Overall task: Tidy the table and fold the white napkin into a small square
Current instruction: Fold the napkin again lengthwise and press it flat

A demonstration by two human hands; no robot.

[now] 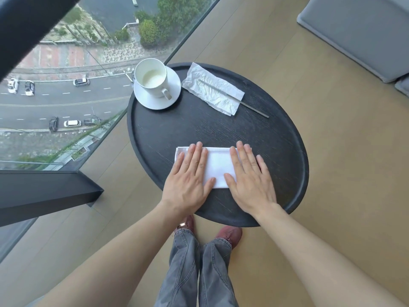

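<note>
A white napkin (218, 166), folded into a flat rectangle, lies near the front of the round black table (276, 156). My left hand (189, 178) rests palm down on its left end, fingers spread. My right hand (250, 178) lies flat on its right end in the same way. Neither hand grips anything. A white cup (152, 79) with a pale residue inside stands on a white saucer (155, 100) at the table's far left. A crumpled white wrapper (212, 90) lies at the far right of the table, with a thin grey stick (247, 104) across it.
A floor-to-ceiling window (66, 96) runs along the left, right beside the table. A dark window frame (44, 191) juts out at the lower left. A grey cushioned seat (358, 34) stands at the back right. Wooden floor (343, 162) surrounds the table; my legs and red shoes are below it.
</note>
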